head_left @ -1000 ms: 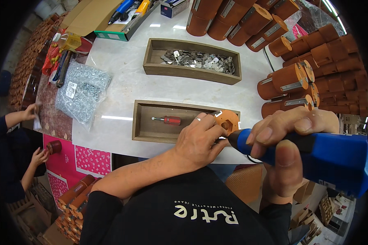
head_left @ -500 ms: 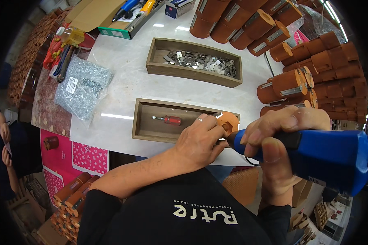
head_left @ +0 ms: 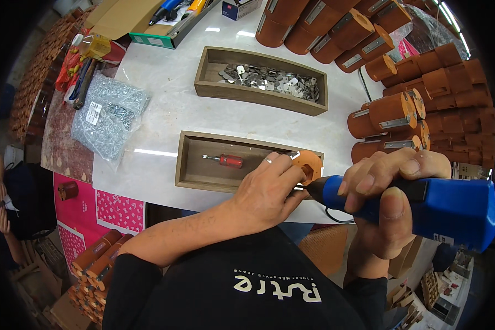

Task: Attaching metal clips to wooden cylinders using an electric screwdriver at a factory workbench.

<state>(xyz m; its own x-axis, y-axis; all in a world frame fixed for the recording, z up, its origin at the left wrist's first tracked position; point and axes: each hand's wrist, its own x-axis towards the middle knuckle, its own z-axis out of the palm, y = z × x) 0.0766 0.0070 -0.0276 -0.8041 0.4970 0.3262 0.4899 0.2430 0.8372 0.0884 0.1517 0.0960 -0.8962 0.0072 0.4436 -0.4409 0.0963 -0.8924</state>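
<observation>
The right hand (head_left: 382,203) had its grip wrapped around a blue power screwdriver (head_left: 456,206), held nearly level with its black nose toward the left. The left hand (head_left: 267,190), a ring on one finger, had its grip pressed against the near left side of an orange-brown wooden cylinder (head_left: 312,160), steadying it at the right end of the nearer wooden box (head_left: 203,182). The screwdriver's thin bit reached in beside the left fingertips; whether it touched the cylinder could not be told. Inside that box, left of the hand, lay a red-handled screwdriver (head_left: 231,160). Beyond it on the pale desk (head_left: 159,118) stood a second wooden box (head_left: 253,99), holding a heap of small metal plates (head_left: 280,85). A clear plastic bag of screws (head_left: 107,113) lay at the left, near a hammer (head_left: 84,88). At the right, more cylinders with metal strips (head_left: 388,116) were stacked on their sides. Far left, a co-worker's hand (head_left: 4,221) was beside a piece of white paper (head_left: 10,203).
</observation>
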